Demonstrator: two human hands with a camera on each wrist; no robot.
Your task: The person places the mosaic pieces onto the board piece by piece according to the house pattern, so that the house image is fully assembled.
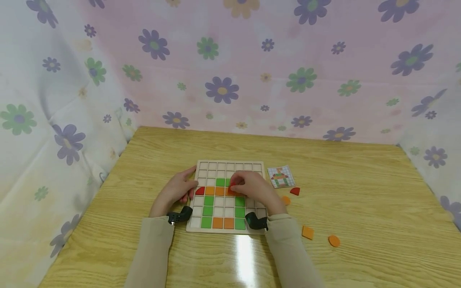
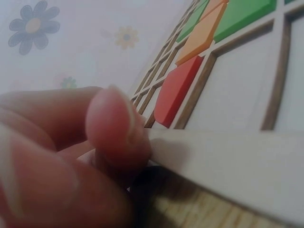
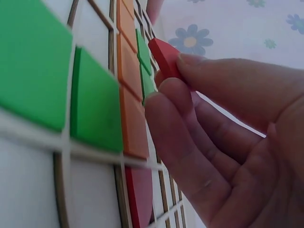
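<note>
A wooden grid board lies on the table with green, orange and red pieces set in its cells. My left hand holds the board's left edge; in the left wrist view a fingertip touches the rim near a red quarter-circle piece. My right hand is over the board's middle right, pinching another red quarter-circle piece between thumb and finger. That piece is raised off the cells, above the row of orange squares. Some cells are hidden under the right hand in the head view.
Right of the board lie a pattern card, a loose red quarter circle, an orange square and an orange disc. Another orange piece is partly covered by the right wrist. Flowered cloth hangs behind the table.
</note>
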